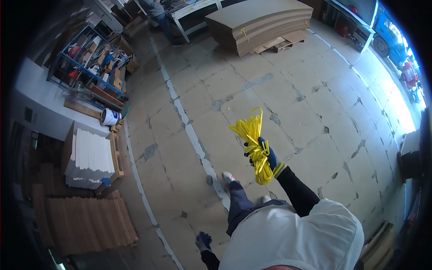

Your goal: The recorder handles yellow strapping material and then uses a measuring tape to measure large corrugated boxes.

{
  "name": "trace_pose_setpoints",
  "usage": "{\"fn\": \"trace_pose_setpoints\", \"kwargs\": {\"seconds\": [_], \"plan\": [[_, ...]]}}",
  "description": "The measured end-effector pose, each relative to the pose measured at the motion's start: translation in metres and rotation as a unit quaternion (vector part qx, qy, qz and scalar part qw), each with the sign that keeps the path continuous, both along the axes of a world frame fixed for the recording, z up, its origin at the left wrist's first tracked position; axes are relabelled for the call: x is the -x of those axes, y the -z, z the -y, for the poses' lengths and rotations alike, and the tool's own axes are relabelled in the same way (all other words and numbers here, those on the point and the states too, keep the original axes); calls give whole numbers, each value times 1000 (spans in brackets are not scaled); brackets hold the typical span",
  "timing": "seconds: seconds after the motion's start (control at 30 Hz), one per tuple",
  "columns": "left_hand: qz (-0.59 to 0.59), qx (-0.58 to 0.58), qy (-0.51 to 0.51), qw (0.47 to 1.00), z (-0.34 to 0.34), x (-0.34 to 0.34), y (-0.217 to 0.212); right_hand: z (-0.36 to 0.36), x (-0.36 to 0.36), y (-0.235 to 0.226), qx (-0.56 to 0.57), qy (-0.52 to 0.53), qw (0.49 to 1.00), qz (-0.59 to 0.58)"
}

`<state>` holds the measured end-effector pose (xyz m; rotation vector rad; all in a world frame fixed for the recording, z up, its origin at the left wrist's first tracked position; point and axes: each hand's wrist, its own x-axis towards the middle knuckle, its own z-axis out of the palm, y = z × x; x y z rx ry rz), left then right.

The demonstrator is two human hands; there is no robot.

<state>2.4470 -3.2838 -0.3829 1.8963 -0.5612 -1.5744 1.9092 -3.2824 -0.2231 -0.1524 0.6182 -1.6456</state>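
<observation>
A bundle of yellow plastic strapping [253,130], folded into long loops, is held out in front of me. My right hand [271,157], in a dark blue and grey glove, is wrapped round its middle. Loose ends stick out at the top and beside the wrist. My left hand [204,240], gloved alike, hangs low at my left side, away from any object. Its fingers look curled in, and nothing shows in them.
Stacked brown cardboard sheets [265,27] stand on a pallet ahead, near a white workbench [193,10] and another person [157,15]. To the left are a cluttered blue rack [90,67], a white bucket [110,117], white sheets [92,155] and brown cardboard [90,222]. Painted lines cross the cracked floor.
</observation>
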Motion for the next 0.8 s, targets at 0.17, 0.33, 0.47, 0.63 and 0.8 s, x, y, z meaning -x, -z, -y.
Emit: {"fn": "trace_pose_setpoints", "kwargs": {"seconds": [0.17,0.33,0.47,0.63,0.8], "plan": [[-20,-204,120,971,71,10,91,122,47,38,13,48,996,72],[-16,-222,235,946,271,77,99,234,99,-10,-28,130,991,-15],[-24,-132,233,963,474,143,87,328,134,-39,-10,142,989,-51],[-1,71,245,967,665,264,36,440,166,-21,-34,145,988,-38],[-12,94,263,960,738,314,35,571,230,27,-47,136,989,-15]]}}
